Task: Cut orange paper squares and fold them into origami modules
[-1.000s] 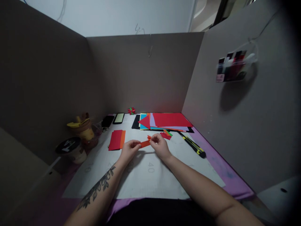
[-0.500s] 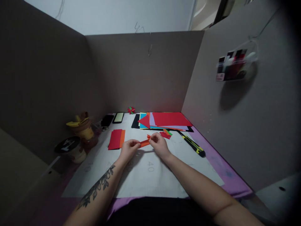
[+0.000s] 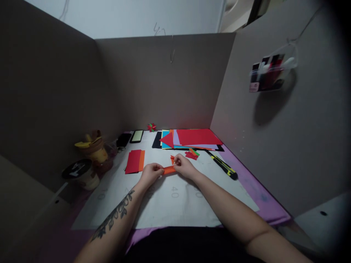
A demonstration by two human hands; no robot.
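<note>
Between my hands, low over the white sheet [image 3: 164, 204], is a narrow folded strip of orange paper [image 3: 169, 170]. My left hand [image 3: 151, 173] pinches its left end between thumb and fingers. At the right end my right hand [image 3: 184, 166] grips it with fingertips together. Just behind the strip, by my right fingers, a small folded orange paper piece [image 3: 172, 159] shows; its lower part is partly hidden. Several small red folded paper pieces [image 3: 191, 156], with green and orange ones, lie beyond my right hand.
Red and orange paper rectangles [image 3: 134, 161] lie left. Coloured sheets [image 3: 199, 137] are stacked at the back, beside a phone [image 3: 136, 136] and a red-green paper star [image 3: 151, 127]. A yellow-black cutter [image 3: 223, 166] lies right. Cups [image 3: 81, 174] stand left; a clear pouch [image 3: 270, 73] hangs right.
The orange strip has turned more level and shows a wider face. The small orange piece behind it is more visible. The whole view has shifted slightly.
</note>
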